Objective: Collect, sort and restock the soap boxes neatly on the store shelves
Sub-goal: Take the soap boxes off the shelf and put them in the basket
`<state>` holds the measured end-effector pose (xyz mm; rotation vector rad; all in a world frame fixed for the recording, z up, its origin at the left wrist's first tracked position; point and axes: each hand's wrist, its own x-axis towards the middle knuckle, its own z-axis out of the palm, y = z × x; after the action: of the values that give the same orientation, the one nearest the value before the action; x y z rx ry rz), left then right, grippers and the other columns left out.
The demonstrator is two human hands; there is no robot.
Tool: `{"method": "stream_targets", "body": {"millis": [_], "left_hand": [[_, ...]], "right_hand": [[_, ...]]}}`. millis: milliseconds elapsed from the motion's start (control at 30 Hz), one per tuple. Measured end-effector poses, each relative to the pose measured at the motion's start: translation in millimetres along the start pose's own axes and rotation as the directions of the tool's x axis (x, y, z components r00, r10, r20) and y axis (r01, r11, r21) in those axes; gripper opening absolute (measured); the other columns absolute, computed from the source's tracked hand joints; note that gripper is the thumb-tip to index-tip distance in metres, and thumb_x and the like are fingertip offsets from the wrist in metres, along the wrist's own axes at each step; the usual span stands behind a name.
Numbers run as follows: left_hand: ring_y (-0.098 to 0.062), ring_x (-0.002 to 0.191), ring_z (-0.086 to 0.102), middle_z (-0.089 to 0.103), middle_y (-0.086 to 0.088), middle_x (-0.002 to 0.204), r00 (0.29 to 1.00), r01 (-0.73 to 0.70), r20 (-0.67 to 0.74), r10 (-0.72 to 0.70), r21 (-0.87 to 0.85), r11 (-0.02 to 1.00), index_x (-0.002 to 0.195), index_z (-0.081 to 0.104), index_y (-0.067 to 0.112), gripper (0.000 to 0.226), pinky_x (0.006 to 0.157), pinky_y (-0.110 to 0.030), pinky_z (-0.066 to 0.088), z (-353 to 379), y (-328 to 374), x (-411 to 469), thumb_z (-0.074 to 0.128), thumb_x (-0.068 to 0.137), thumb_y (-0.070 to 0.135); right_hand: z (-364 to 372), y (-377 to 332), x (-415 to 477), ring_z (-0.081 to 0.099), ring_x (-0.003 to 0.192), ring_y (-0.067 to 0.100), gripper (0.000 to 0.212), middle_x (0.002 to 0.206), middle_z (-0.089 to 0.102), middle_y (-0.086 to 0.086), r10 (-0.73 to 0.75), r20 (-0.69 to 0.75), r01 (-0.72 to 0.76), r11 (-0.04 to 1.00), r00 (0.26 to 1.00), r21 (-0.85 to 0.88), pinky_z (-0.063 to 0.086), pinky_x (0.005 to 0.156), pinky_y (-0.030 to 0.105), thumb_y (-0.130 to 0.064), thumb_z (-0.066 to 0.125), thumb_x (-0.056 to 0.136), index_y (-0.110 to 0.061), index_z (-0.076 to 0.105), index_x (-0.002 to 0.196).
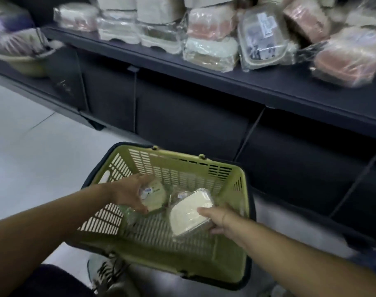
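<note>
A green plastic basket [223, 170] with a dark rim sits on the floor below me. Inside it, my left hand [129, 195] grips a greenish wrapped soap box [156, 197] with a small label. My right hand [218, 219] holds a cream-white soap box [189, 212] in clear wrap, thumb on top and fingers underneath. Above, on the dark shelf [225, 79], stand stacks of wrapped soap boxes [210, 39] in pink, white and pale green; a clear one [263, 37] leans among them.
A beige basin [24, 58] sits on the lower shelf at far left. Dark cabinet panels [189, 123] run under the shelf. Pale tiled floor [28, 151] lies to the left. My shoe [107, 273] is just below the basket.
</note>
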<state>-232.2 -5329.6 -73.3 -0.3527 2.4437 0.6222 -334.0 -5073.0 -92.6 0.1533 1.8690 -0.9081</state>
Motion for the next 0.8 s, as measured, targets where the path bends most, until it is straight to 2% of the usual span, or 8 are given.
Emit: {"method": "stream_targets", "body": {"millis": [100,200,300,433,533,633,700,800], "left_hand": [[-0.025,0.141,0.029,0.024,-0.007,0.157,0.995,-0.022,0.100,0.003,0.187,0.982,0.155,0.015,0.025,0.108,0.114,-0.033,0.028,42.2,-14.8,18.6,0.082,0.071,0.043],[-0.027,0.148,0.014,0.010,-0.004,0.163,0.984,-0.054,0.178,0.005,0.274,0.960,0.156,0.004,0.028,0.112,0.121,-0.043,0.015,80.9,-29.2,33.6,0.079,0.074,0.042],[-0.022,0.150,0.005,0.005,-0.001,0.164,0.986,-0.113,0.157,0.058,0.367,0.923,0.155,-0.002,0.030,0.107,0.122,-0.047,0.003,105.2,-56.3,41.6,0.071,0.081,0.050],[-0.024,0.150,-0.005,-0.005,-0.003,0.164,0.993,-0.115,0.082,0.086,0.476,0.872,0.155,-0.007,0.031,0.093,0.118,-0.044,-0.010,117.4,-78.2,41.2,0.058,0.091,0.050],[-0.024,0.148,0.013,0.008,-0.003,0.162,1.000,-0.002,-0.021,0.011,0.368,0.930,0.154,0.009,0.033,0.086,0.120,-0.042,0.011,114.5,-82.4,43.8,0.063,0.088,0.043],[-0.021,0.132,0.038,0.032,0.000,0.149,0.988,0.123,-0.113,-0.101,0.209,0.970,0.146,0.029,0.030,0.083,0.108,-0.041,0.039,114.2,-87.6,48.4,0.074,0.078,0.048],[-0.021,0.126,0.043,0.040,0.000,0.141,0.979,0.188,-0.108,-0.176,0.113,0.976,0.141,0.036,0.029,0.082,0.103,-0.042,0.044,114.9,-89.9,51.3,0.080,0.072,0.045],[-0.021,0.121,0.045,0.045,0.000,0.133,0.969,0.218,-0.097,-0.225,-0.082,0.973,0.135,0.046,0.026,0.077,0.102,-0.043,0.044,114.3,-92.8,54.4,0.084,0.069,0.033]], "right_hand": [[42.1,20.4,44.3,0.057,0.098,0.026,0.051,0.132,0.055,0.013,0.221,0.036,-0.223,0.973,0.975,0.053,0.048,0.077,0.035,-0.030,0.062,0.094,-0.004,0.048,0.136],[63.6,41.7,74.5,0.056,0.085,0.024,0.049,0.124,0.057,0.014,0.314,0.049,-0.318,0.942,0.948,0.110,0.046,0.071,0.032,-0.025,0.061,0.095,0.000,0.048,0.135],[69.1,53.3,89.0,0.053,0.113,0.029,0.050,0.136,0.050,0.018,0.337,-0.002,-0.334,0.933,0.941,0.138,0.045,0.095,0.034,-0.025,0.059,0.097,0.002,0.045,0.137],[67.9,65.0,110.2,0.045,0.130,0.028,0.064,0.147,0.042,0.011,0.329,-0.113,-0.328,0.944,0.938,0.025,0.040,0.105,0.032,-0.040,0.060,0.093,-0.009,0.039,0.145],[71.5,64.5,119.4,0.057,0.108,0.028,0.054,0.135,0.054,0.012,0.361,-0.073,-0.363,0.931,0.930,-0.024,0.049,0.094,0.036,-0.046,0.056,0.093,-0.014,0.046,0.136],[80.1,61.6,119.7,0.058,0.097,0.026,0.043,0.118,0.060,0.012,0.373,0.010,-0.373,0.926,0.928,0.062,0.052,0.087,0.037,-0.037,0.053,0.098,-0.008,0.050,0.130],[83.7,66.4,123.4,0.058,0.098,0.026,0.044,0.121,0.060,0.013,0.357,0.016,-0.356,0.927,0.934,0.115,0.051,0.085,0.038,-0.035,0.053,0.098,-0.008,0.049,0.132],[82.5,73.4,123.9,0.059,0.093,0.026,0.044,0.108,0.059,0.012,0.321,0.005,-0.316,0.929,0.947,0.193,0.055,0.081,0.039,-0.031,0.059,0.096,-0.004,0.049,0.129]]}}
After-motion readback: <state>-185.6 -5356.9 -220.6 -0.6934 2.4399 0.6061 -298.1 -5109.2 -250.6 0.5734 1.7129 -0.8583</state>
